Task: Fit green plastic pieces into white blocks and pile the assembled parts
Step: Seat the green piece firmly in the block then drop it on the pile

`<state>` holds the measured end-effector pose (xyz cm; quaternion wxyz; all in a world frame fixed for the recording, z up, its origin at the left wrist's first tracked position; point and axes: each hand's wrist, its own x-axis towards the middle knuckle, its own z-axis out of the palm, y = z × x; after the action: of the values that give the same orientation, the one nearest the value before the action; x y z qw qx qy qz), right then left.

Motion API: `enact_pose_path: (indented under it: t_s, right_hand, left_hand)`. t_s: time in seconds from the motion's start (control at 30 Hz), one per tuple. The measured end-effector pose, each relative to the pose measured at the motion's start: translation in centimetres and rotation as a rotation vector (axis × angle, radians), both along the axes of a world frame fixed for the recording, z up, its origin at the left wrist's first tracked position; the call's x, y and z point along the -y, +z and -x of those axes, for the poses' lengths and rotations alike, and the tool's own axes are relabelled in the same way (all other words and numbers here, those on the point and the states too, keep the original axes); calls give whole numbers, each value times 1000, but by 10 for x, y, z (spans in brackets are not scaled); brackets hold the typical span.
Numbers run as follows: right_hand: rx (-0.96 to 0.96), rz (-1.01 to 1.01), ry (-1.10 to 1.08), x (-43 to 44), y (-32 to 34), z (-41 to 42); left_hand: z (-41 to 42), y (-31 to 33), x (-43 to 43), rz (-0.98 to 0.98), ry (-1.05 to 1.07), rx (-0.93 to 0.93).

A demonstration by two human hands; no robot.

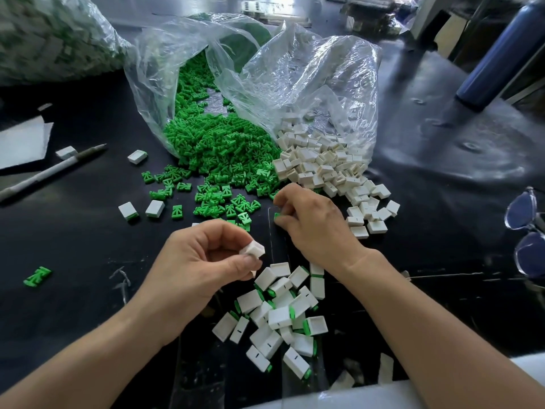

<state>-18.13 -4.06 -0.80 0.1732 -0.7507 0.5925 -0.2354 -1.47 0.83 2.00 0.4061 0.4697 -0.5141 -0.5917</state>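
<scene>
White block (252,249): one, left hand (191,261); green piece (276,215): one, right hand (312,219).

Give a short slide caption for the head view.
Left hand holds a white block; right hand pinches a green piece, assembled pile nearby.

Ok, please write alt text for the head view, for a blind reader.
The left hand pinches a white block; the right hand pinches a green piece. Assembled parts lie piled near the person, on a black table. Behind, clear bags spill more.

Bare table (88,231) lies open leftward — assembled pile (280,317) crowds between the forearms.
</scene>
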Motion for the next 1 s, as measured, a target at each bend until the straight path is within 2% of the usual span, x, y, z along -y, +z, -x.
enact_pose_path:
  t_s: [0.17,0.3,0.43,1.0]
  right_hand:
    - [317,-117,2,-10,14,9]
    - [564,-240,113,-23,25,6]
    - [543,-249,221,-30,29,-2]
    - [372,-229,220,-34,28,-5]
  left_hand:
    - [-1,-2,1,6,10,3]
    - [-1,-3,3,14,29,7]
    - [-2,-4,3,11,37,1]
    - [-3,-4,2,98,47,78]
